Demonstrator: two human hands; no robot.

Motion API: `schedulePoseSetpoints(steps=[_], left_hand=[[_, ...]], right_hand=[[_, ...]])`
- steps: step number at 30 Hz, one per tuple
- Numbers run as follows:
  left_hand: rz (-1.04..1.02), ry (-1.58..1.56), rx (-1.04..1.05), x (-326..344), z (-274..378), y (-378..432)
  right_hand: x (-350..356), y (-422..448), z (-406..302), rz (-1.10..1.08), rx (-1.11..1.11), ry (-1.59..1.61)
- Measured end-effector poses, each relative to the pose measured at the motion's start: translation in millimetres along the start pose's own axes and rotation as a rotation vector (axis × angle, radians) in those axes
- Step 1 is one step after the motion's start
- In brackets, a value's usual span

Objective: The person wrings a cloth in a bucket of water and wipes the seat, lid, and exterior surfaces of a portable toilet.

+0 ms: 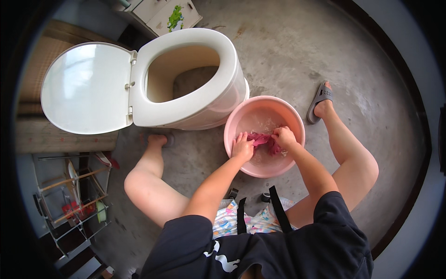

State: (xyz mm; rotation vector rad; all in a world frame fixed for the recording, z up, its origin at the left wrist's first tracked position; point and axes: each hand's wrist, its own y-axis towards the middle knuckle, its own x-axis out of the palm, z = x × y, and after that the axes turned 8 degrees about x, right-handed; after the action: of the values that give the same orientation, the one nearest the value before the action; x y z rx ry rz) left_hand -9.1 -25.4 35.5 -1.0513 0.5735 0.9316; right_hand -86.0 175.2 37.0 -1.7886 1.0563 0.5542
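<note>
A pink plastic basin [240, 120] with water in it stands on the floor between my legs. Within it a dark pink wet cloth [262, 138] stretches between my two hands. My left hand [243, 148] has the cloth's left end between thumb and fingers, near the basin's left wall. On the other side my right hand [284, 136] grips the right part of the cloth, and a crumpled portion hangs below those fingers into the water.
A white toilet-shaped seat [223, 94] with its lid [85, 89] raised adjoins the basin at upper left. Behind it is a white cabinet [163, 15]. A metal rack [75, 195] holding shoes stands at left on the concrete floor [289, 45]. My feet in grey slippers [317, 101] flank the basin.
</note>
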Motion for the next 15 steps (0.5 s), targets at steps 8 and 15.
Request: schedulePoseSetpoints(steps=[8, 15], left_hand=[[-0.058, -0.799, 0.317, -98.0, -36.9, -24.6], [0.199, -0.730, 0.573, -202.9, 12.2, -70.3]], right_hand=[[-119.2, 8.2, -23.5, -0.297, -0.164, 0.197], [-195.8, -46.6, -72.0, -0.283, -0.212, 0.512]])
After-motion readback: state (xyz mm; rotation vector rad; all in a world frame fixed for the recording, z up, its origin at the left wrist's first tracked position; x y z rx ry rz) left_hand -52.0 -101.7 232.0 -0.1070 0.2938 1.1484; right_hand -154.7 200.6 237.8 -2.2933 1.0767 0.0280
